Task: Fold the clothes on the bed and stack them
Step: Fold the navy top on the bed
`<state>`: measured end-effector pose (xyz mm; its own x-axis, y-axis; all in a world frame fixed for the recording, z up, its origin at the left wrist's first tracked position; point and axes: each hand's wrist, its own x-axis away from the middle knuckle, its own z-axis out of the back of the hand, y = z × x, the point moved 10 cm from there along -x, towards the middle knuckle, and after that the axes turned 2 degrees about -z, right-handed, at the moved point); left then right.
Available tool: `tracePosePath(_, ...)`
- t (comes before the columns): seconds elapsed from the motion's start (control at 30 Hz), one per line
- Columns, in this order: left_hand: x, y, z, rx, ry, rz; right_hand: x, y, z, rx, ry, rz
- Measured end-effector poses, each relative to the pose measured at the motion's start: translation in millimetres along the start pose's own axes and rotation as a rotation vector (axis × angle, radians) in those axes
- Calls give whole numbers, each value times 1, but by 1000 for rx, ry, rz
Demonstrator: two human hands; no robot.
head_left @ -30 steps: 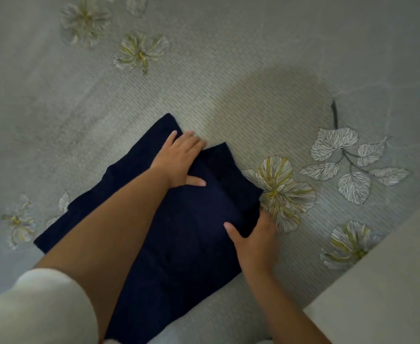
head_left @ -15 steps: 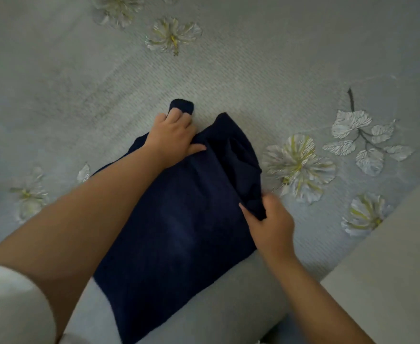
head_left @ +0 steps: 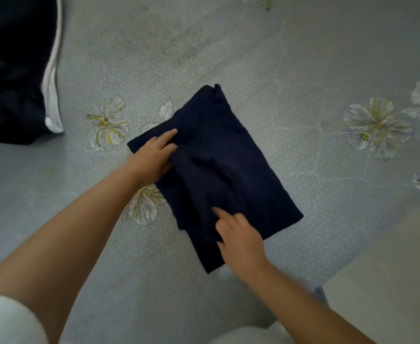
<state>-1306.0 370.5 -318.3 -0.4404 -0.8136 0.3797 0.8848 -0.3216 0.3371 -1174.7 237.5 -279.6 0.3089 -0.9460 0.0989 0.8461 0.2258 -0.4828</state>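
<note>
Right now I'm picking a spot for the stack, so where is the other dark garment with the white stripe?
In the head view the dark garment with the white stripe lies at the bed's far left corner of the frame, apart from the folded navy garment and beyond the left hand.

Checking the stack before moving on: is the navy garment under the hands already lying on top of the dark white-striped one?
No, the navy garment lies apart from the striped garment, with bare bedsheet between them.
</note>
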Motion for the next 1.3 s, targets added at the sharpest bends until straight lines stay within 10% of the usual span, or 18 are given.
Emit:
tracePosePath(0.1, 37, -49, -55, 2, -183, 177, 20, -10, -49, 157, -190, -16)
tracePosePath(0.23, 66, -66, -55, 51, 7, 255, 34, -12, -55, 198, -205, -27)
tracePosePath(0.4, 73, 4, -13, -44, 367, -223, 25, -6, -44, 231, -71, -250)
tracePosePath(0.57, 64, 12, -114, -406, -311, -333, 22, -11, -86, 361, -298, -433)
tracePosePath(1.3, 21, 9, -97, -473, -124, -368, -13, 19, -69, 196, -259, -69)
